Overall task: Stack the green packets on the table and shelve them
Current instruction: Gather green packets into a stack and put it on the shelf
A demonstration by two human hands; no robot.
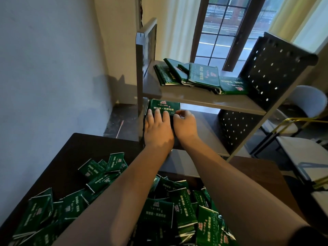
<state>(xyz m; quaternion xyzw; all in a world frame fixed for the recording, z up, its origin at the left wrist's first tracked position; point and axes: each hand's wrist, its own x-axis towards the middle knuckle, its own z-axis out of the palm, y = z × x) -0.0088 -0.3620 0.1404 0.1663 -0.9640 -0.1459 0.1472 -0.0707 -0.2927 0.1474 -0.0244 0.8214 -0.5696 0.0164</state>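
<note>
**packetwatcher:** ok so what are the hands actually doing here?

**shelf_lurker:** both reach into the rack, down onto the lower shelf (204,132). The left hand (158,129) lies flat on top of the green stack (164,107), fingers straight and a bit spread, pressing down on it. The right hand (185,124) is just beside it at 3 o'clock. Its fingers are curled in and the tips pinch the stack's right edge. The thumb is tucked out of sight, so I can't tell how deep that grip goes.

**packetwatcher:** and where's the stack sitting?

**shelf_lurker:** at the left end of the lower shelf, close by the rack's left post. The top packet is face up, with white print showing. It sticks out from under the fingers toward 12 o'clock, right below the upper shelf (186,97). On that one, at about 1 o'clock from the hands, there's a sloppy row of shelved packets (200,77). They overlap and lean on each other, running toward the perforated side panel (273,68).

**packetwatcher:** rest of the packets?

**shelf_lurker:** a big messy heap of loose packets (159,212) on the dark table (71,153), at 6 o'clock in the view, under both forearms. They lie every which way. There's a chair (307,102) at 3 o'clock past the rack, and a window (221,32) at 12 behind it.
</note>
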